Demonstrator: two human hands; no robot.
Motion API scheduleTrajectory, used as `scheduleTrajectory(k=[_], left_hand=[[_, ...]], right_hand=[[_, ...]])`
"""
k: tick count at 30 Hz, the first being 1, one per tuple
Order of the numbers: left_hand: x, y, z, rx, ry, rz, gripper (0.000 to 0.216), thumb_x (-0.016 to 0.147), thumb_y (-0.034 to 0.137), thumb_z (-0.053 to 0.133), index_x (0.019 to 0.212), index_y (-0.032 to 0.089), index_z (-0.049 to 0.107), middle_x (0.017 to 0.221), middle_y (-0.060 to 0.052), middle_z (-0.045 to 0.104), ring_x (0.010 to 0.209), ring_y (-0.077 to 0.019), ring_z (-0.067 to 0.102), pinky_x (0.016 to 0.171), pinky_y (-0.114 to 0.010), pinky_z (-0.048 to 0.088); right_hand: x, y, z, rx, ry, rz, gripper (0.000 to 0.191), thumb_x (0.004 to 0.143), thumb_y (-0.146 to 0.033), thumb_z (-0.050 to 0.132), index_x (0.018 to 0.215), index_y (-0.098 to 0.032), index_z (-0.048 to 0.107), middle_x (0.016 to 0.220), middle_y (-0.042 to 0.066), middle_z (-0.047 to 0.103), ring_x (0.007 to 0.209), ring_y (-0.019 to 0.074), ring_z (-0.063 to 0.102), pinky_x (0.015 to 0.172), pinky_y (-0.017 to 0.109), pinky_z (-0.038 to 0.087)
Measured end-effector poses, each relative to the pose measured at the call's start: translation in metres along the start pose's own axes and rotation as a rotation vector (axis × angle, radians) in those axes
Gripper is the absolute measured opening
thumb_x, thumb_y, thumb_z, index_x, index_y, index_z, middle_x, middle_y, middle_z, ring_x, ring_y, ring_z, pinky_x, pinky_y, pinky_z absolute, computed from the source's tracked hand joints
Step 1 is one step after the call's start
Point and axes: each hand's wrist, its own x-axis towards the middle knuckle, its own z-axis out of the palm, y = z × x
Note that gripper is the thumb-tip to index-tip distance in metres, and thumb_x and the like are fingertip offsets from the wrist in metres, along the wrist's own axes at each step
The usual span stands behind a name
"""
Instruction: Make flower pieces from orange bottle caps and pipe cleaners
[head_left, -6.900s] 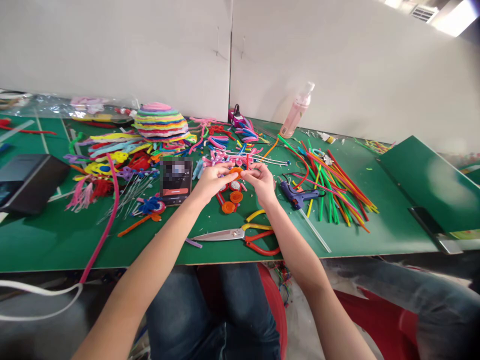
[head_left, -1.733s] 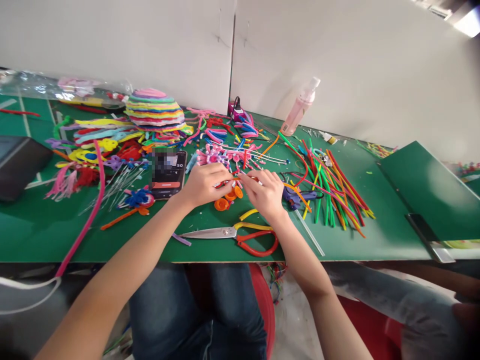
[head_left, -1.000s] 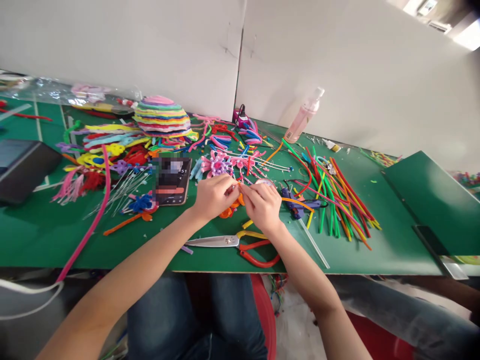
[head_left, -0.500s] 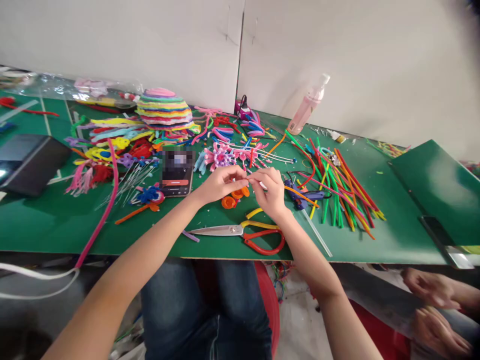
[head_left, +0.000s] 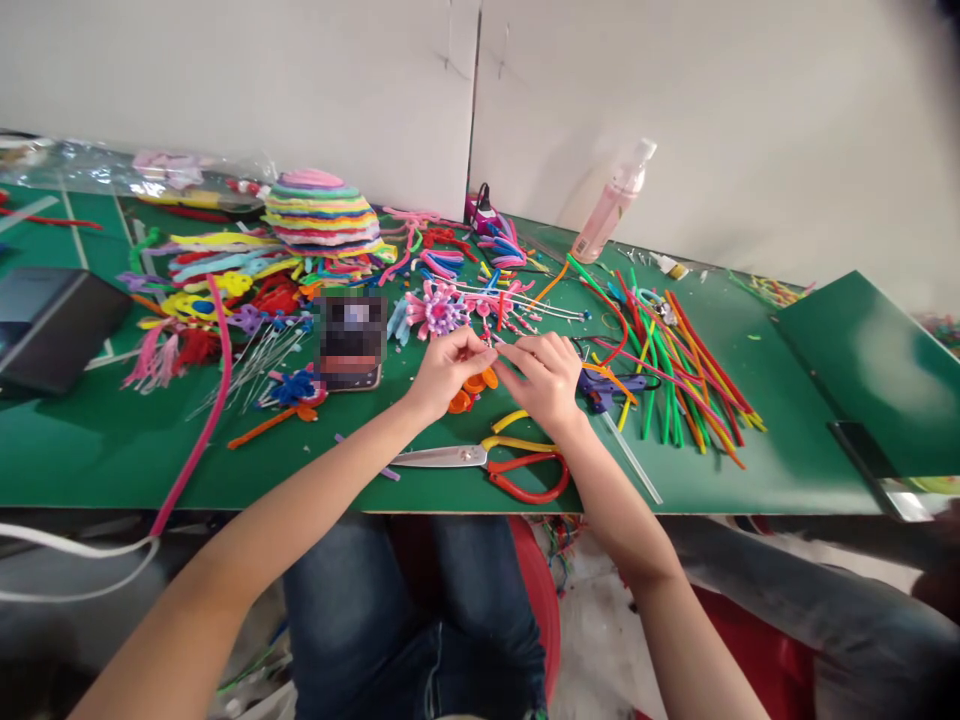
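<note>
Above the green table, my left hand point(head_left: 448, 376) is closed in a pinch, thumb against forefinger. My right hand point(head_left: 547, 378) meets it fingertip to fingertip, also pinched. Whatever lies between the fingers is too small or hidden to make out. Just below the fingertips are orange curled pipe-cleaner pieces point(head_left: 460, 400), partly covered by the hands. A pink and purple pipe-cleaner flower point(head_left: 437, 309) lies beyond my left hand. Large scissors point(head_left: 529, 494) with red and yellow handles lie nearer me. Beside my right hand is a blue glue gun point(head_left: 600, 388) with a clear glue stick point(head_left: 634, 460).
A phone point(head_left: 352, 345) lies left of my hands. Bundles of coloured pipe cleaners point(head_left: 679, 400) spread to the right. Farther back are a striped dome point(head_left: 322, 216) and a pink bottle point(head_left: 613, 205). A black box point(head_left: 56, 325) stands left; another person's leg point(head_left: 810, 590) is lower right.
The fingers of my right hand have straightened and shifted slightly, while my left hand keeps its pinch. The other person's hands at lower right have gone from sight. The view has shifted a little.
</note>
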Motion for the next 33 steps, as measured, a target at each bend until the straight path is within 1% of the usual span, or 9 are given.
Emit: scheduleTrajectory(k=[2, 5, 9, 13, 21, 23, 27, 30, 33], left_hand=[[-0.002, 0.0, 0.002, -0.005, 0.023, 0.0, 0.03, 0.065, 0.034, 0.075, 0.055, 0.017, 0.053, 0.054, 0.005, 0.046, 0.051, -0.0074, 0.039, 0.051, -0.022, 0.03], [-0.002, 0.003, 0.001, 0.008, 0.029, 0.001, 0.028, 0.064, 0.033, 0.076, 0.055, 0.017, 0.054, 0.055, 0.004, 0.047, 0.053, -0.0072, 0.04, 0.051, -0.022, 0.03], [-0.002, 0.006, 0.001, -0.016, 0.023, -0.037, 0.027, 0.063, 0.033, 0.076, 0.055, 0.017, 0.055, 0.053, 0.004, 0.047, 0.051, -0.0071, 0.038, 0.049, -0.022, 0.028], [-0.002, 0.005, 0.002, -0.069, 0.022, -0.077, 0.024, 0.062, 0.03, 0.074, 0.055, 0.017, 0.056, 0.053, 0.005, 0.045, 0.049, -0.0063, 0.036, 0.048, -0.022, 0.026], [0.001, 0.003, 0.001, -0.083, 0.026, -0.125, 0.017, 0.062, 0.029, 0.074, 0.058, 0.017, 0.062, 0.055, 0.003, 0.052, 0.05, -0.0069, 0.04, 0.047, -0.022, 0.027], [0.001, 0.002, 0.0, -0.078, 0.033, -0.121, 0.018, 0.062, 0.03, 0.074, 0.058, 0.017, 0.062, 0.055, 0.003, 0.052, 0.05, -0.0067, 0.04, 0.047, -0.022, 0.026], [0.002, 0.001, 0.001, -0.073, 0.066, -0.146, 0.022, 0.062, 0.031, 0.073, 0.054, 0.016, 0.059, 0.049, 0.005, 0.045, 0.045, -0.0051, 0.033, 0.045, -0.023, 0.022], [0.003, 0.002, 0.0, -0.006, 0.066, -0.14, 0.019, 0.06, 0.03, 0.073, 0.054, 0.016, 0.061, 0.049, 0.004, 0.046, 0.044, -0.0053, 0.033, 0.044, -0.023, 0.022], [0.006, 0.005, -0.006, 0.024, 0.027, -0.15, 0.017, 0.06, 0.032, 0.071, 0.059, 0.016, 0.066, 0.048, 0.003, 0.046, 0.043, -0.0056, 0.033, 0.043, -0.022, 0.021]], right_hand=[[-0.001, 0.002, 0.0, -0.006, 0.011, -0.028, 0.007, 0.083, -0.029, 0.065, 0.084, -0.024, 0.07, 0.073, 0.001, 0.066, 0.068, 0.0128, 0.054, 0.062, 0.029, 0.034], [-0.001, 0.001, 0.0, 0.007, 0.018, -0.023, 0.007, 0.084, -0.029, 0.064, 0.084, -0.024, 0.07, 0.073, 0.001, 0.065, 0.069, 0.0129, 0.055, 0.063, 0.029, 0.034], [0.0, -0.004, 0.0, 0.02, 0.032, 0.032, 0.008, 0.083, -0.028, 0.064, 0.084, -0.024, 0.07, 0.072, 0.001, 0.065, 0.068, 0.0128, 0.055, 0.064, 0.03, 0.035], [0.001, -0.009, 0.001, 0.029, -0.011, 0.113, 0.01, 0.083, -0.028, 0.061, 0.083, -0.024, 0.071, 0.073, 0.001, 0.065, 0.069, 0.0133, 0.056, 0.066, 0.031, 0.036], [-0.002, -0.009, 0.008, 0.069, -0.007, 0.184, 0.011, 0.081, -0.024, 0.06, 0.08, -0.025, 0.071, 0.07, 0.0, 0.065, 0.066, 0.0123, 0.057, 0.069, 0.031, 0.038], [-0.003, -0.007, 0.009, 0.051, -0.023, 0.172, 0.012, 0.082, -0.023, 0.06, 0.08, -0.025, 0.071, 0.07, -0.001, 0.065, 0.067, 0.0118, 0.058, 0.072, 0.031, 0.037], [-0.005, -0.004, 0.009, -0.015, -0.103, 0.113, 0.014, 0.085, -0.024, 0.059, 0.08, -0.025, 0.071, 0.07, -0.002, 0.066, 0.069, 0.0109, 0.058, 0.076, 0.031, 0.035], [-0.005, -0.001, 0.006, -0.037, -0.16, 0.085, 0.016, 0.087, -0.024, 0.057, 0.082, -0.025, 0.071, 0.072, -0.001, 0.066, 0.071, 0.011, 0.058, 0.078, 0.032, 0.032], [-0.004, 0.001, 0.004, -0.03, -0.149, 0.067, 0.017, 0.088, -0.023, 0.055, 0.087, -0.025, 0.071, 0.075, -0.001, 0.066, 0.072, 0.0117, 0.056, 0.079, 0.034, 0.03]])
